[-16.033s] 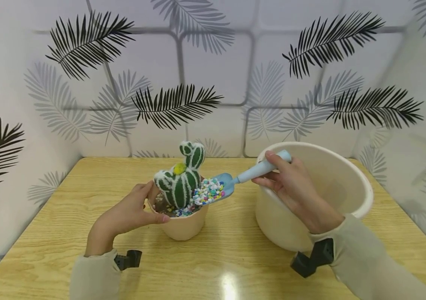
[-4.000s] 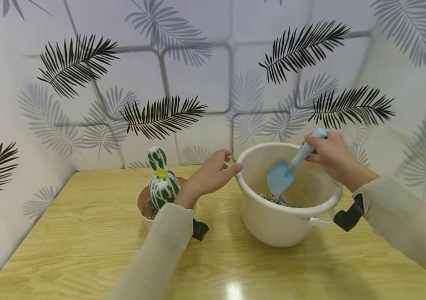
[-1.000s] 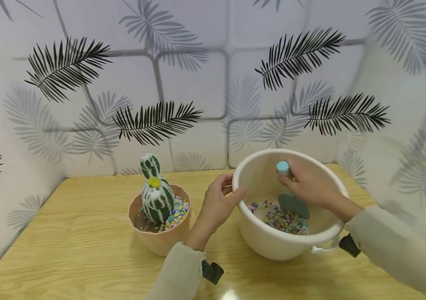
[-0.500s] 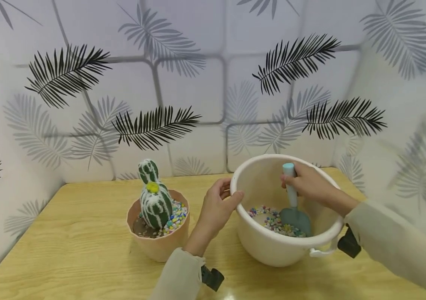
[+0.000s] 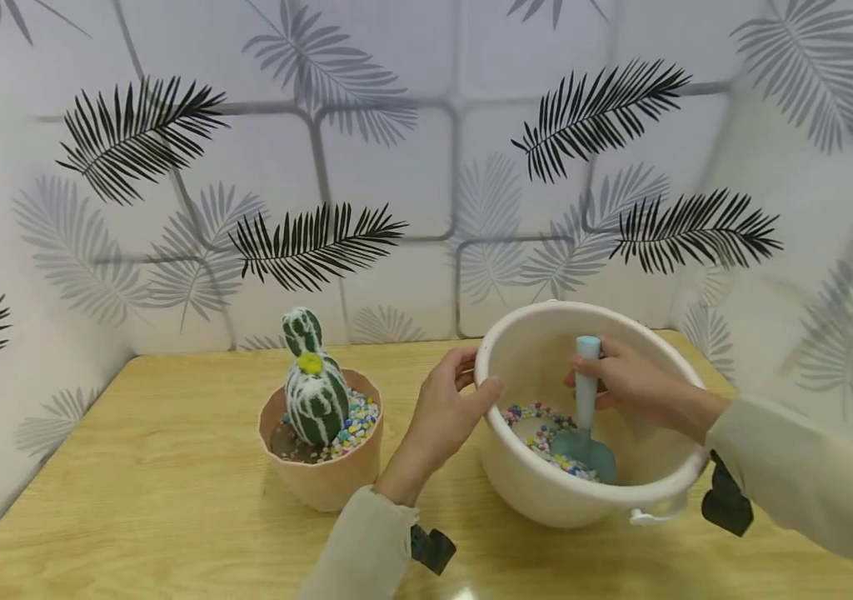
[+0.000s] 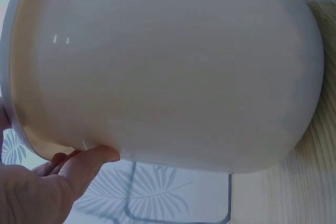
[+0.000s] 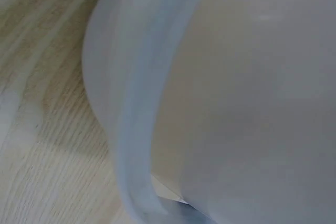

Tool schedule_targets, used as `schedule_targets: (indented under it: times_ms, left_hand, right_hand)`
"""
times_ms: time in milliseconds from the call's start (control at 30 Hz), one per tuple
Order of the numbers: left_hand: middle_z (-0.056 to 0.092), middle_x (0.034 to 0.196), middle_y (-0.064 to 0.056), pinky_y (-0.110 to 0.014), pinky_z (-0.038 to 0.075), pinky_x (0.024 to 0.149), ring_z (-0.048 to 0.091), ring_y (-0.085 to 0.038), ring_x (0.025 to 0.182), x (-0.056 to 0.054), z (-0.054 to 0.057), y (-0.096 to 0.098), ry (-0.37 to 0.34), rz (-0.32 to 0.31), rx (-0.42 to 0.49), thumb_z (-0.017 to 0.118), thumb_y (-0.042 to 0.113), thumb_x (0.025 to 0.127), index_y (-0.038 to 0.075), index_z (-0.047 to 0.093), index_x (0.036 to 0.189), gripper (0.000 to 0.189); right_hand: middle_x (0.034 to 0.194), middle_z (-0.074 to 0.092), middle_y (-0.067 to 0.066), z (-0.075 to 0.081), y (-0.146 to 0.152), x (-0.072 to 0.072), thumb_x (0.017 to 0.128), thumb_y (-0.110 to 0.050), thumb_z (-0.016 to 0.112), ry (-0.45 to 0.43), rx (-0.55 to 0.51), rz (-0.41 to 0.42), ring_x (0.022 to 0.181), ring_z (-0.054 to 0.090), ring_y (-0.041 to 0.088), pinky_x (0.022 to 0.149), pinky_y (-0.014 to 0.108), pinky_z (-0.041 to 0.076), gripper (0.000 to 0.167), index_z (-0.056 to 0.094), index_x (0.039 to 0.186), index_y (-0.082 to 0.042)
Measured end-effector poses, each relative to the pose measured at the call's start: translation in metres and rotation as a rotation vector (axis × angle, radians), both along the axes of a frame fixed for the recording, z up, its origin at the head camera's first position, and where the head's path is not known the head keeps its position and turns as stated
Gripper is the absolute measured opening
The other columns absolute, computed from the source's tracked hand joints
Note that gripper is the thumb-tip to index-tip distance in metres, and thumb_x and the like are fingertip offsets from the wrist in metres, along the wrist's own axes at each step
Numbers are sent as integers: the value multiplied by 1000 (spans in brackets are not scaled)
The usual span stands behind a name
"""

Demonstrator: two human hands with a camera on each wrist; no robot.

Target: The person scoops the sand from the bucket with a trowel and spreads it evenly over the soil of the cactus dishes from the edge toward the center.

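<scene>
A blue hand shovel [image 5: 586,396] stands nearly upright inside a cream bucket [image 5: 539,497], its blade down among small multicoloured pebbles [image 5: 535,411]. My right hand [image 5: 632,383] grips the shovel by its handle. At the bucket's left side my left hand [image 5: 443,410] holds the rim, thumb over the edge and fingers on the outer wall. The left wrist view shows this hand [image 6: 50,187] against the bucket's outside [image 6: 178,77]. Only the bucket's rim [image 7: 144,93] and walls fill the right wrist view; hand and shovel are out of it.
Left of the bucket stands a peach flowerpot [image 5: 321,487] with a toy cactus [image 5: 316,406] and pebbles over part of its brown filling. Both containers rest on a wooden table [image 5: 157,483]. A leaf-patterned wall [image 5: 426,167] closes off the back.
Earlier, the left hand held the flowerpot while the right tipped a pebble-filled shovel there. Both hands then moved to the bucket. Most recently, the shovel shifted slightly among the pebbles.
</scene>
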State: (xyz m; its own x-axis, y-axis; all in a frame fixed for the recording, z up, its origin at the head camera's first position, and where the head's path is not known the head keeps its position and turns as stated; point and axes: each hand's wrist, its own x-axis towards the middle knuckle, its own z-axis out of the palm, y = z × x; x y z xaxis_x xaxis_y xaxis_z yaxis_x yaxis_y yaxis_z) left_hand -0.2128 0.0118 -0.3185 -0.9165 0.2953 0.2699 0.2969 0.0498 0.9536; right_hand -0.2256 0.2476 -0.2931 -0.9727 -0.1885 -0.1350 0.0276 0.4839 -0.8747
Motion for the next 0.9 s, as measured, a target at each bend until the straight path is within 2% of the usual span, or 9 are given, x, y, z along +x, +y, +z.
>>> schedule_targets:
  times_ms: [167, 267, 367, 467, 533, 600, 667, 767, 900]
  left_hand:
    - [55, 130, -18, -37, 53, 90, 55, -30, 122, 2, -1, -6, 4, 30, -29, 59, 15, 90, -1, 50, 131, 45]
    - [54, 131, -18, -38, 54, 90, 55, -31, 122, 3, -2, -9, -6, 28, -31, 58, 16, 90, -2, 48, 131, 46]
    - [53, 132, -19, -38, 53, 91, 54, -31, 123, 4, -3, -10, -9, 9, -24, 58, 18, 90, -2, 47, 132, 47]
    - [53, 132, -17, -38, 53, 91, 54, -30, 123, 3, -2, -9, -4, 7, -30, 58, 19, 90, -1, 47, 132, 48]
    - [54, 131, -17, -38, 53, 91, 55, -29, 122, 2, -2, -8, 4, 15, -38, 58, 20, 90, 0, 48, 132, 48]
    - [54, 131, -17, -38, 53, 91, 55, -30, 122, 1, -1, -8, 8, 25, -42, 58, 20, 90, 0, 48, 132, 47]
    - [54, 130, -17, -38, 53, 91, 55, -30, 121, -1, -2, -8, 3, 38, -39, 58, 19, 90, 0, 49, 131, 46]
    - [54, 130, -19, -38, 54, 90, 55, -31, 121, -3, -4, -7, -24, 40, -17, 57, 16, 91, -3, 48, 131, 45]
    - [52, 131, -20, -38, 54, 89, 55, -32, 121, -4, -4, -9, -43, 17, -11, 56, 14, 91, -4, 46, 132, 45]
  right_hand:
    - [102, 62, 14, -4, -8, -1, 103, -20, 37, -30, -43, 23, 86, 63, 13, 81, 34, 54, 29, 41, 114, 6]
    - [103, 55, 13, -3, -11, -2, 104, -24, 35, -6, -18, 25, 92, 60, 17, 83, 37, 53, 34, 40, 117, 7]
    - [98, 51, 13, -1, -11, 0, 103, -23, 38, 131, 98, 2, 90, 57, 21, 77, 38, 55, 34, 42, 116, 9]
    - [86, 52, 13, 1, -9, 1, 99, -17, 46, 312, 251, -23, 75, 57, 19, 63, 34, 56, 25, 48, 105, 8]
    - [76, 53, 10, 2, -8, -1, 97, -10, 49, 392, 317, -31, 65, 55, 17, 56, 30, 54, 15, 50, 93, 5]
    - [72, 55, 8, 3, -8, -3, 97, -9, 47, 376, 324, -17, 60, 55, 14, 53, 29, 53, 17, 49, 84, 2]
    - [73, 57, 9, 4, -9, -6, 99, -10, 42, 303, 277, 13, 63, 55, 13, 55, 29, 53, 22, 49, 82, 1]
    - [78, 60, 10, 5, -9, -10, 102, -14, 36, 168, 191, 47, 70, 58, 13, 59, 30, 53, 27, 49, 85, 2]
    - [84, 60, 11, 3, -10, -10, 104, -15, 34, 82, 110, 43, 79, 59, 16, 64, 33, 54, 23, 46, 94, 3]
